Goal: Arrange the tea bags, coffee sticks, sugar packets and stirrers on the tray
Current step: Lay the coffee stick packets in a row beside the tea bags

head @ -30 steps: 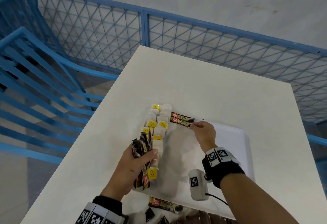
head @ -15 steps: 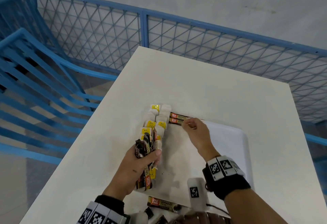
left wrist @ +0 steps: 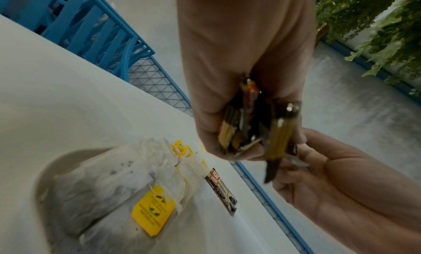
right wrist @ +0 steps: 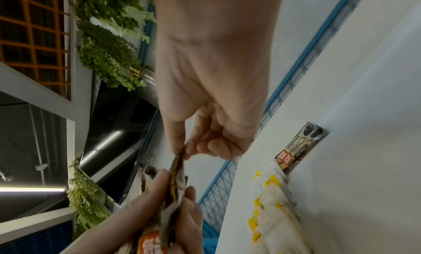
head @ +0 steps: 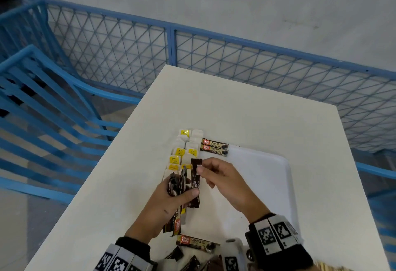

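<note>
A white tray (head: 267, 170) lies on the white table (head: 235, 110). Two rows of tea bags (head: 182, 153) with yellow tags run down the tray's left side. Two brown coffee sticks (head: 214, 147) lie side by side at the tray's far left corner. My left hand (head: 171, 200) grips a bundle of coffee sticks (head: 177, 185) above the tea bags. My right hand (head: 216, 172) pinches the top of one coffee stick (head: 195, 183) that stands out of that bundle. In the wrist views the pinched stick (right wrist: 176, 173) sits between thumb and forefinger, and the bundle (left wrist: 246, 128) is in the left fist.
Loose coffee sticks (head: 197, 243) and other packets lie at the near edge of the table. A blue mesh fence (head: 171, 56) and blue railings border the table at the back and left. The table's right half is bare.
My right hand has left the two laid coffee sticks at the tray's far corner and come back to the bundle, where it now pinches one stick. The left hand stays put.
</note>
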`<act>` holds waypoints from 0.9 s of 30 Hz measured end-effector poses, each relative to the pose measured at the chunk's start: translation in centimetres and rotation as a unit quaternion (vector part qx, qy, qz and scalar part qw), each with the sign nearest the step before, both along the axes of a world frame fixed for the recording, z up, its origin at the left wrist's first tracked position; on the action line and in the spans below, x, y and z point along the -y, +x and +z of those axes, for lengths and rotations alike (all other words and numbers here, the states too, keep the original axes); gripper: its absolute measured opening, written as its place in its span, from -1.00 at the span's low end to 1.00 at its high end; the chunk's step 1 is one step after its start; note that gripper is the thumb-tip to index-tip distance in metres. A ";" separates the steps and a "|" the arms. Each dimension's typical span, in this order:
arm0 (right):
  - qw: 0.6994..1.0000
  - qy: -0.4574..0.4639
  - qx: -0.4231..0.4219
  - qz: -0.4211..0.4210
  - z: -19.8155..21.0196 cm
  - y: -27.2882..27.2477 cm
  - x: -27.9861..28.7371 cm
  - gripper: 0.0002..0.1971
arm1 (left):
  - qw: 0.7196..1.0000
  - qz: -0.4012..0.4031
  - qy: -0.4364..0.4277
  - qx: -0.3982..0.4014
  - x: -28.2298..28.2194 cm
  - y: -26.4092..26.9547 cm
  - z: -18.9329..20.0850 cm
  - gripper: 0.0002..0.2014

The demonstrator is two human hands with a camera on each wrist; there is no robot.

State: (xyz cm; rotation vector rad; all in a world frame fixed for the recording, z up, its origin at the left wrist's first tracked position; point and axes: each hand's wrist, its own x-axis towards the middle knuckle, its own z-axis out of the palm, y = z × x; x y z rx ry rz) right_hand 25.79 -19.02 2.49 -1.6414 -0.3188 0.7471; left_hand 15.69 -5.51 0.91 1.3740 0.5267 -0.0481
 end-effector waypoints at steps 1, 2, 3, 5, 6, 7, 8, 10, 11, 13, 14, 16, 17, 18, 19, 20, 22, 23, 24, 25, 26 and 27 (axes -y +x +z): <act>1.000 0.006 -0.001 -0.001 0.0 -0.2 0.1 -0.95 | 1.000 -0.002 0.000 -0.001 0.0 -0.1 0.2 -0.55; 1.000 0.014 -0.008 -0.002 0.0 -0.5 0.2 -0.94 | 1.000 -0.003 -0.001 0.002 0.1 -0.3 0.3 -0.58; 0.999 0.025 -0.022 0.000 0.0 -0.8 0.2 -0.92 | 1.000 -0.002 -0.001 0.007 0.2 -0.4 0.5 -0.62; 0.998 0.036 -0.056 0.019 -0.3 -1.3 0.3 -0.85 | 1.000 0.007 -0.002 0.022 0.4 -0.6 0.8 -0.68; 0.997 0.028 -0.061 0.034 -0.5 -1.5 0.4 -0.84 | 1.000 0.009 -0.001 0.029 0.5 -0.7 0.9 -0.69; 0.997 0.015 -0.061 0.047 -0.6 -1.8 0.5 -0.84 | 0.999 0.008 0.004 0.033 0.6 -0.7 1.0 -0.70; 0.997 0.009 -0.061 0.051 -0.6 -2.0 0.5 -0.84 | 0.999 0.008 0.013 0.035 0.7 -0.7 1.1 -0.70; 0.998 0.018 -0.060 0.022 -0.7 -2.4 0.5 -0.86 | 0.999 0.019 0.028 0.035 0.8 -0.7 1.0 -0.71; 0.999 0.022 -0.046 0.001 -0.7 -2.5 0.5 -0.88 | 0.998 0.033 0.032 0.034 0.8 -0.7 0.9 -0.73; 0.999 -0.008 0.035 -0.018 -0.6 -2.5 0.7 -0.90 | 0.997 0.056 0.035 0.028 0.7 -0.7 0.8 -0.75; 0.995 -0.039 0.091 -0.009 -0.6 -2.6 0.9 -0.88 | 0.997 0.060 0.033 0.025 0.7 -0.7 0.9 -0.76; 0.976 -0.088 0.196 0.030 -0.9 -2.7 1.2 -0.88 | 0.997 0.061 0.023 0.027 0.7 -0.6 1.0 -0.77; 0.961 -0.111 0.247 0.056 -1.1 -2.7 1.4 -0.91 | 0.997 0.064 0.016 0.030 0.8 -0.6 1.0 -0.77; 0.942 -0.132 0.298 0.080 -1.3 -2.8 1.5 -0.93 | 0.997 0.069 0.009 0.032 0.9 -0.5 1.1 -0.76; 0.924 -0.152 0.337 0.102 -1.5 -2.9 1.6 -0.89 | 0.996 0.078 0.002 0.033 0.9 -0.4 1.1 -0.76; 0.914 -0.162 0.352 0.116 -1.6 -2.9 1.8 -0.85 | 0.996 0.086 -0.005 0.033 0.9 -0.4 1.0 -0.76; 0.926 -0.162 0.317 0.122 -1.5 -2.9 2.1 -0.79 | 0.994 0.100 -0.020 0.034 0.9 -0.5 1.0 -0.82; 0.946 -0.150 0.261 0.117 -1.3 -2.9 2.3 -0.79 | 0.993 0.107 -0.027 0.033 0.8 -0.6 1.0 -0.85; 0.966 -0.130 0.192 0.110 -1.2 -2.8 2.5 -0.83 | 0.993 0.113 -0.030 0.031 0.6 -0.7 0.9 -0.86; 0.980 -0.110 0.129 0.106 -1.0 -2.8 2.7 -0.89 | 0.992 0.118 -0.032 0.029 0.5 -0.8 0.9 -0.86; 0.986 -0.098 0.085 0.101 -0.9 -2.7 2.8 -0.94 | 0.992 0.121 -0.033 0.027 0.4 -0.8 0.8 -0.85; 0.990 -0.090 0.054 0.097 -0.9 -2.6 3.0 -0.98 | 0.992 0.121 -0.032 0.025 0.4 -0.8 0.8 -0.84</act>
